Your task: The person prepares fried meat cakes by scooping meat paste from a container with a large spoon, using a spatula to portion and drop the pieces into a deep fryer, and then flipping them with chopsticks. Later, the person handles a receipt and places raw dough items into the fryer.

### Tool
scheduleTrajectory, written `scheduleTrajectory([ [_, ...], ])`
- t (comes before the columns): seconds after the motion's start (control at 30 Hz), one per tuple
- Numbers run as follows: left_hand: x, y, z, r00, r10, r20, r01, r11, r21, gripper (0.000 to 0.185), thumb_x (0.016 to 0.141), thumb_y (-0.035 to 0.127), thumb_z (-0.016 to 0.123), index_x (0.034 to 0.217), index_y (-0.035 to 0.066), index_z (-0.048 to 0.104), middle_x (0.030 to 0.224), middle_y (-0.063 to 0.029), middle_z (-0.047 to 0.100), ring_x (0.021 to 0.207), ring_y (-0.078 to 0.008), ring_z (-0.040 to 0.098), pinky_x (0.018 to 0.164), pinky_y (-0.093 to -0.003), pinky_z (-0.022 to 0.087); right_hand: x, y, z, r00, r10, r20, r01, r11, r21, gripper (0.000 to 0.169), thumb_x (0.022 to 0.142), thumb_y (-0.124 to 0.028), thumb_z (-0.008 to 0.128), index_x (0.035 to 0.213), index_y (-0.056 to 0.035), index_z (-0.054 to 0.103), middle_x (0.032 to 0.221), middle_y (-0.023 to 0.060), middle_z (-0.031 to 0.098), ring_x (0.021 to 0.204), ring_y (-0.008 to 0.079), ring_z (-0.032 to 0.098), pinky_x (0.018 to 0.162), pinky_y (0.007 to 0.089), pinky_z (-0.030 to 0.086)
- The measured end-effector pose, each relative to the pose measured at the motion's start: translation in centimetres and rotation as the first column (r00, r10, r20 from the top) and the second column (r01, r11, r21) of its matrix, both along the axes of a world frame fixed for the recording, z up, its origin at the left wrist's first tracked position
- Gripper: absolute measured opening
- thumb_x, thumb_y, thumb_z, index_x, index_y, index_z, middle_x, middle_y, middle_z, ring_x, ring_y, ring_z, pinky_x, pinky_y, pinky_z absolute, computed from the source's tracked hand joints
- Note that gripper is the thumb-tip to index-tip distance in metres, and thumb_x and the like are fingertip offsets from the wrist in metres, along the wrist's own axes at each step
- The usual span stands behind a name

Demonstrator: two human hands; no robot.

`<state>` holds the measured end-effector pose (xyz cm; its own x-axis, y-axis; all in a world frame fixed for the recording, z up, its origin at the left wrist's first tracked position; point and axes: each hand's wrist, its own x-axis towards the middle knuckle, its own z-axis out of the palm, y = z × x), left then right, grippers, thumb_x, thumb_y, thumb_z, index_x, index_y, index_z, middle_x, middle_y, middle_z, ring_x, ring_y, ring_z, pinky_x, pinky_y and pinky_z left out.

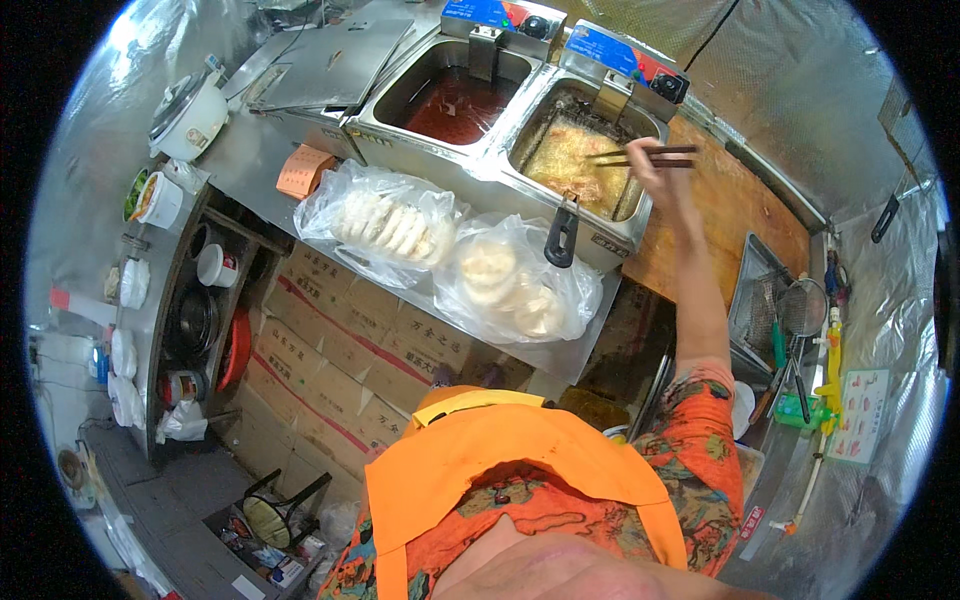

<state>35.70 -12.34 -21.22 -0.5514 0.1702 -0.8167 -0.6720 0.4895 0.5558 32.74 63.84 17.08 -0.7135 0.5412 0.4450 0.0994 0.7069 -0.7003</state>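
My right hand (649,166) holds a pair of dark wooden chopsticks (675,156) over the right-hand deep fryer (637,217). Their tips reach into bubbling oil, where pieces of food are frying (574,161). A black-handled utensil (561,238) hooks over the fryer's front rim. To the left, a second fryer well (457,105) holds dark reddish oil. In front of the fryers lie two clear plastic bags, one with a row of white dough pieces (397,229), the other with round flat dough pieces (491,270). My left hand is out of view.
A wooden board (720,195) lies right of the fryers. Beyond it, a metal tray (750,300) holds wire strainers (802,306). A white rice cooker (191,120) and a tub (159,201) stand at left, above shelves with black bowls (196,322). Flattened cardboard (330,360) covers the floor.
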Motion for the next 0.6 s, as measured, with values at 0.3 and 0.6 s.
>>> scheduleTrajectory([
  [0.3,-3.3,-2.2,1.9,1.0,-0.01,0.013,0.009,0.998,0.059,0.017,0.091,0.017,0.05,0.093,0.003,0.059,0.066,-0.003,0.054,0.053,-0.0115,0.049,0.048,-0.0262,0.041,3.8,-1.7,-8.6,0.993,-0.088,-0.075,0.071,0.976,-0.208,0.011,0.091,-0.006,0.049,0.087,-0.0023,0.058,0.073,0.0015,0.058,0.071,0.0103,0.053,0.075,0.0267,0.043],
  [0.6,-4.5,-10.6,3.0,0.881,0.474,-0.009,-0.465,0.868,0.174,0.016,0.091,0.013,0.051,0.103,0.003,0.056,0.067,-0.0042,0.054,0.049,-0.0124,0.046,0.043,-0.0263,0.037,18.9,-7.0,-11.0,0.823,-0.233,0.518,0.174,0.971,0.162,0.049,0.085,-0.041,0.062,0.104,0.0041,0.059,0.104,0.0143,0.061,0.091,0.0271,0.057,0.083,0.0364,0.045],
])
